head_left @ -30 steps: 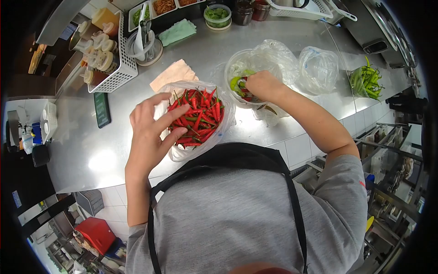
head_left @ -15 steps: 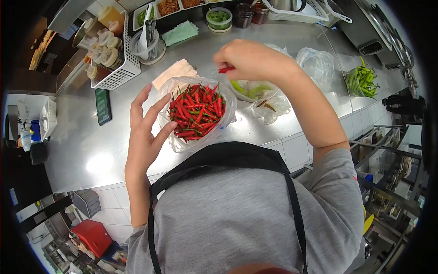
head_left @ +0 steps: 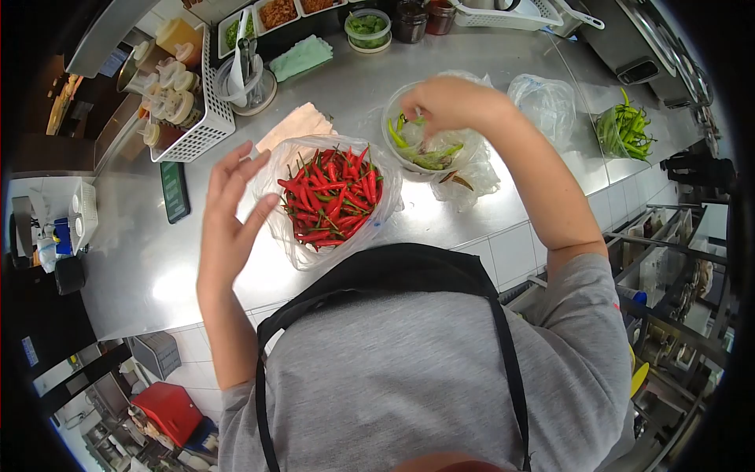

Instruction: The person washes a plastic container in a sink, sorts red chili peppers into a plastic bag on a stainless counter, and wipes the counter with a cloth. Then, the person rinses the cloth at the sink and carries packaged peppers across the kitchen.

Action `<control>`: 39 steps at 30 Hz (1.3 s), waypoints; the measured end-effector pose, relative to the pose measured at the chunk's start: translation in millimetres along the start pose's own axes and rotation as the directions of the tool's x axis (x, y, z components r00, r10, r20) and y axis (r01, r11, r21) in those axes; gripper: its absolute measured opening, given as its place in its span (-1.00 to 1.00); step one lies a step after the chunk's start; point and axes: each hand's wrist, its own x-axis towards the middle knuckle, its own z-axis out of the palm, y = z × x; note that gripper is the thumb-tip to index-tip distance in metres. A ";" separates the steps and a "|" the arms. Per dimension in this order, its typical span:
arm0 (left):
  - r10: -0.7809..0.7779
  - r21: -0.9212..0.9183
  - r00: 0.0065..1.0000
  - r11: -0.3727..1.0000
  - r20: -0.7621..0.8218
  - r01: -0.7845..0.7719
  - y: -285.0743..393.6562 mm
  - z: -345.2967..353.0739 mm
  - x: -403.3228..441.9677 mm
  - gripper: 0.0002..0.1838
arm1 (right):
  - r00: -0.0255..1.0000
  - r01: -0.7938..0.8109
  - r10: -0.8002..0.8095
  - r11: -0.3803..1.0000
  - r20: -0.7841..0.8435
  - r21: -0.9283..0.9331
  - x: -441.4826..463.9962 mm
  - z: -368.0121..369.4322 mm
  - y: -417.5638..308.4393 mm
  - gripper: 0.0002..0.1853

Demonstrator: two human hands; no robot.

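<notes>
A clear plastic bag [head_left: 271, 169] full of red chillies [head_left: 334, 197] stands with its mouth wide, a few green ones among them. Beside its left rim is my left hand [head_left: 228, 204], fingers spread and holding nothing, the thumb tip close to the plastic. My right hand [head_left: 448, 106] hangs over a round clear tub [head_left: 387, 130], fingers bent downward and apart, with no chilli visible in them. Several green chillies [head_left: 432, 157] lie in the tub, partly hidden by that hand. Dark reddish chilli pieces [head_left: 458, 181] rest on crumpled plastic next to the tub.
A phone [head_left: 175, 191] lies left, below a white basket [head_left: 200, 118] of squeeze bottles. A pale cloth [head_left: 299, 126] sits behind the bag. At the right stand an empty plastic bag [head_left: 543, 106] and a container of green chillies [head_left: 625, 134]. A green cloth [head_left: 303, 57] lies behind.
My right hand has moved right and down over the tub; the red chilli it pinched is no longer visible. My left hand has shifted left, slightly away from the chillies.
</notes>
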 end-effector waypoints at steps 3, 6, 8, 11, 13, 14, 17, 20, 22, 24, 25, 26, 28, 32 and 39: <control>0.094 0.099 0.994 0.990 0.055 -0.099 -11.5 -10.4 35.1 -0.66 | 0.993 -0.095 0.100 0.991 0.057 -0.091 1.9 42.0 21.2 -0.81; 0.063 0.041 0.990 0.997 0.127 -0.069 -33.9 4.3 77.8 -0.72 | 0.983 -0.185 0.181 0.975 -0.041 -0.126 -2.9 33.2 16.4 -0.81; 0.080 0.072 0.975 0.993 0.206 -0.097 -46.8 23.5 102.3 -0.74 | 0.964 -0.216 0.195 0.971 -0.183 -0.102 -4.2 25.5 14.4 -0.79; 0.138 0.143 0.920 0.969 0.367 -0.203 -75.3 62.0 133.8 -0.75 | 0.895 -0.250 0.226 0.968 -0.385 -0.013 -8.0 29.8 17.6 -0.76; 0.171 0.181 0.881 0.945 0.442 -0.274 -91.6 85.1 145.3 -0.74 | 0.908 -0.160 0.180 0.983 -0.378 0.085 -14.0 42.0 19.5 -0.76; 0.156 0.205 0.855 0.935 0.494 -0.289 -99.1 95.2 147.7 -0.72 | 0.908 -0.163 0.184 0.983 -0.376 0.088 -18.3 44.1 18.4 -0.76; 0.113 0.259 0.817 0.916 0.566 -0.306 -98.4 106.6 149.3 -0.70 | 0.872 -0.055 0.159 0.972 -0.464 0.230 -31.2 41.6 12.8 -0.77; 0.022 0.270 0.721 0.919 0.692 -0.288 -102.7 114.7 155.7 -0.75 | 0.940 0.050 0.006 0.987 -0.342 0.154 -37.0 35.6 12.2 -0.80; 0.066 0.276 0.710 0.893 0.701 -0.355 -106.5 118.8 158.3 -0.80 | 0.988 -0.126 0.113 0.984 0.106 0.128 -35.1 39.6 10.5 -0.86; 0.098 0.250 0.700 0.892 0.707 -0.377 -108.3 120.9 158.3 -0.81 | 0.978 -0.144 0.139 0.989 0.153 0.024 -27.6 51.7 14.7 -0.92; 0.130 0.228 0.696 0.889 0.706 -0.397 -108.5 120.8 159.4 -0.82 | 0.967 -0.150 0.165 0.985 0.194 -0.086 -23.5 56.1 16.3 -0.93; 0.129 0.230 0.696 0.888 0.706 -0.398 -108.8 121.4 159.5 -0.82 | 0.967 -0.150 0.164 0.985 0.193 -0.085 -20.3 59.7 17.2 -0.93; 0.144 0.237 0.692 0.874 0.708 -0.424 -107.7 122.5 156.7 -0.86 | 0.970 -0.144 0.172 0.976 0.172 -0.164 -15.1 62.9 13.6 -0.87; 0.222 0.236 0.706 0.840 0.673 -0.489 -117.1 129.2 151.9 -0.88 | 0.987 -0.026 0.061 0.973 0.148 -0.228 -8.6 73.9 20.3 -0.83; 0.079 0.285 0.779 0.904 0.622 -0.319 -116.8 129.0 150.5 -0.82 | 0.994 -0.016 0.056 0.923 0.093 -0.384 -8.0 83.1 25.4 -0.84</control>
